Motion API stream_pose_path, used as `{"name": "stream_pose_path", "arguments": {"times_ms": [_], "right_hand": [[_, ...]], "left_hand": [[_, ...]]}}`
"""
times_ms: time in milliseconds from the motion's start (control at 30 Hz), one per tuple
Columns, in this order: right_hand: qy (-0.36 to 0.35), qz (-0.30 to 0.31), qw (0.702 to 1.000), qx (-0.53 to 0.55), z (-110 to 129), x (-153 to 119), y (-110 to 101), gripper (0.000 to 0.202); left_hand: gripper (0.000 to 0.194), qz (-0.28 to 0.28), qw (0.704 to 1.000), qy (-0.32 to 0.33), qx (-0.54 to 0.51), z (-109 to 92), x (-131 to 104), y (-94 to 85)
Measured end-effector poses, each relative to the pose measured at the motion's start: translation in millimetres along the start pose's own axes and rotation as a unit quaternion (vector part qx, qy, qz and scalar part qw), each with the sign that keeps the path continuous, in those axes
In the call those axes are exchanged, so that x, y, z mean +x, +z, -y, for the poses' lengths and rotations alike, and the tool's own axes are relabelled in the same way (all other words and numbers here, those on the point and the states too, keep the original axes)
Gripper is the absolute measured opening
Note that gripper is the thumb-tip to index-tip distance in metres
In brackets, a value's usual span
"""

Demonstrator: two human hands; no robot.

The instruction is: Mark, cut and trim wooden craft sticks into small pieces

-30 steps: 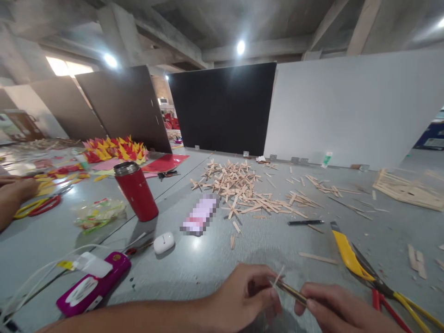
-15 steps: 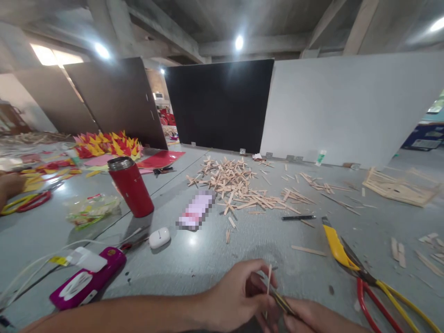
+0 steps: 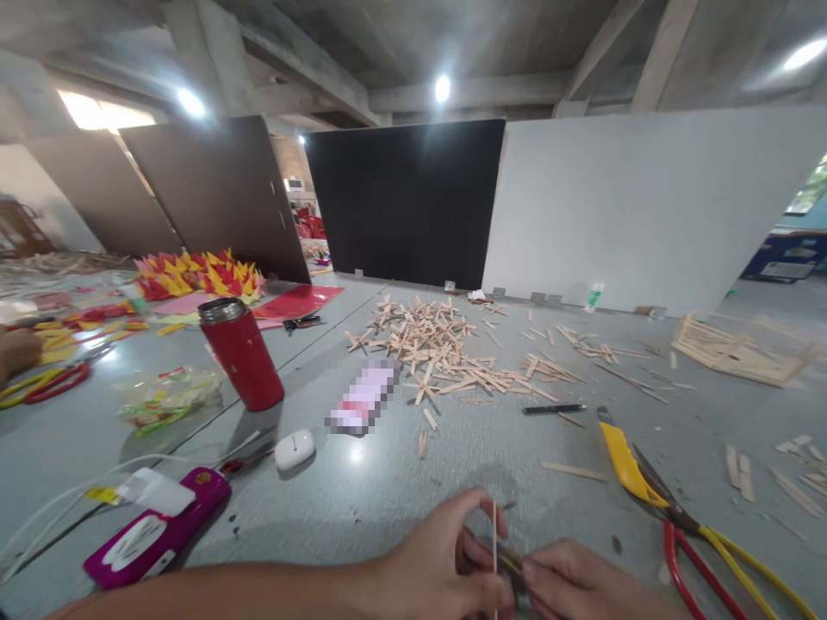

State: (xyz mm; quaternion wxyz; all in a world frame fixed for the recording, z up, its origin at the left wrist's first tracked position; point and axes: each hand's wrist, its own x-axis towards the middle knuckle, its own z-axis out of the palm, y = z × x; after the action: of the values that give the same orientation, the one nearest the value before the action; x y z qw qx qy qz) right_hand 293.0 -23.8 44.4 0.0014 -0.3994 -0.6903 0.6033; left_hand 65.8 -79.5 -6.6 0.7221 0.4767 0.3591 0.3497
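At the bottom centre, my left hand (image 3: 445, 560) pinches a thin wooden stick (image 3: 494, 551) that stands nearly upright between its fingers. Just to its right, my right hand (image 3: 575, 575) is closed round a narrow tool or strip, dark and yellowish, whose end meets the left hand's fingers; blur hides what it is. Beyond the hands lies a heap of small wooden sticks (image 3: 430, 337). One loose flat stick (image 3: 574, 471) rests nearer, above the right hand. To the right are a yellow-handled cutter (image 3: 624, 456) and scissors with red and yellow handles (image 3: 685, 525).
A red flask (image 3: 242, 357), a phone (image 3: 363, 398), a white earbud case (image 3: 295, 449) and a purple power strip (image 3: 158, 530) with cables stand left. A black pen (image 3: 554, 409) lies beyond my hands. At the far left edge is another person's hand (image 3: 19, 349).
My right hand has moved slightly up and left, and its fingers now show more fully. The stick in my left hand stands more upright. The view has shifted slightly.
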Motion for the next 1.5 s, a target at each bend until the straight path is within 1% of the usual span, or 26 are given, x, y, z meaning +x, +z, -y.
{"name": "stream_pose_path", "arguments": {"times_ms": [100,167,200,267,300,333,400,433,467,500,600,633,667,733,867,933,967,1000,1067,1100,1133,1167,1233,1333,1400,1500], "right_hand": [[0.051,0.025,0.998,0.033,-9.5,5.9,-4.9,0.067],[0.057,0.025,0.998,0.026,-11.6,5.0,-11.3,0.068],[0.045,0.01,0.999,0.01,-10.3,3.3,-13.5,0.066],[-0.002,-0.047,0.998,-0.048,-4.7,-1.3,-13.7,0.056],[-0.03,-0.08,0.992,-0.091,-1.9,-3.3,-11.7,0.049],[-0.056,-0.113,0.982,-0.14,-0.4,-4.6,-8.4,0.042],[-0.102,-0.157,0.952,-0.244,-3.6,-4.7,0.1,0.027],[-0.125,-0.174,0.928,-0.306,-8.3,-3.6,4.4,0.023],[-0.156,-0.191,0.893,-0.376,-14.5,-2.1,8.1,0.021],[-0.193,-0.213,0.846,-0.45,-21.1,-0.4,10.8,0.026],[-0.283,-0.286,0.665,-0.629,-35.5,3.7,10.5,0.057],[-0.299,-0.298,0.623,-0.658,-37.0,4.8,7.7,0.067],[-0.309,-0.303,0.598,-0.675,-37.1,6.0,3.9,0.072],[-0.326,-0.295,0.584,-0.683,-34.9,8.6,-4.8,0.075],[-0.336,-0.286,0.589,-0.677,-32.6,12.2,-16.8,0.077],[-0.315,-0.268,0.616,-0.67,-32.7,12.0,-18.8,0.079],[-0.299,-0.255,0.649,-0.652,-32.0,11.3,-18.9,0.077],[-0.277,-0.239,0.702,-0.611,-30.6,10.2,-18.3,0.073],[-0.222,-0.207,0.817,-0.491,-24.9,7.1,-15.3,0.049],[-0.193,-0.2,0.861,-0.426,-20.8,5.0,-12.6,0.037],[-0.165,-0.199,0.893,-0.369,-16.1,2.7,-9.4,0.034],[-0.138,-0.202,0.914,-0.325,-11.2,0.4,-5.8,0.038],[-0.099,-0.202,0.937,-0.267,-1.8,-3.4,1.6,0.048],[-0.055,-0.163,0.966,-0.193,8.4,-5.2,8.4,0.051],[-0.036,-0.136,0.977,-0.161,12.2,-4.1,7.7,0.052],[-0.01,-0.116,0.985,-0.13,14.8,-3.1,0.1,0.055]], "left_hand": [[0.062,0.026,0.999,-0.017,0.023,-2.0,-1.8,-0.2],[0.067,0.026,0.999,-0.03,0.014,-3.9,-0.7,0.3],[0.071,0.015,0.999,-0.032,0.002,-5.5,0.4,1.0],[0.072,-0.027,0.999,-0.026,0.004,-9.9,2.6,3.3],[0.069,-0.058,0.998,-0.018,0.033,-12.5,3.3,4.6],[0.063,-0.082,0.993,-0.016,0.08,-14.9,3.7,5.7],[0.058,-0.101,0.985,-0.019,0.141,-18.4,2.9,7.3],[0.057,-0.107,0.98,-0.02,0.165,-19.3,1.9,7.7],[0.055,-0.115,0.976,-0.017,0.186,-19.7,0.6,7.9],[0.053,-0.127,0.969,-0.009,0.211,-19.8,-0.9,7.7],[0.045,-0.165,0.941,0.028,0.294,-20.1,-5.2,5.9],[0.042,-0.17,0.932,0.039,0.319,-20.5,-6.3,5.0],[0.04,-0.172,0.924,0.046,0.339,-21.2,-7.3,4.1],[0.038,-0.167,0.913,0.052,0.367,-22.6,-8.6,3.0],[0.043,-0.167,0.91,0.047,0.378,-22.5,-9.3,4.9],[0.049,-0.178,0.913,0.042,0.364,-20.4,-9.3,7.0],[0.053,-0.185,0.915,0.039,0.356,-19.1,-9.4,7.8],[0.058,-0.198,0.917,0.038,0.343,-17.8,-9.6,8.4],[0.067,-0.237,0.922,0.042,0.303,-16.6,-10.0,9.0],[0.069,-0.256,0.924,0.045,0.279,-16.9,-10.1,9.1],[0.068,-0.269,0.927,0.048,0.257,-17.9,-10.2,9.2],[0.065,-0.274,0.93,0.051,0.24,-19.4,-10.0,9.4],[0.057,-0.256,0.937,0.049,0.232,-22.9,-9.4,10.3],[0.047,-0.212,0.949,0.031,0.231,-26.3,-7.5,12.0],[0.046,-0.19,0.956,0.016,0.225,-26.5,-6.0,12.5],[0.043,-0.186,0.957,0.013,0.224,-26.4,-4.3,11.9]]}}
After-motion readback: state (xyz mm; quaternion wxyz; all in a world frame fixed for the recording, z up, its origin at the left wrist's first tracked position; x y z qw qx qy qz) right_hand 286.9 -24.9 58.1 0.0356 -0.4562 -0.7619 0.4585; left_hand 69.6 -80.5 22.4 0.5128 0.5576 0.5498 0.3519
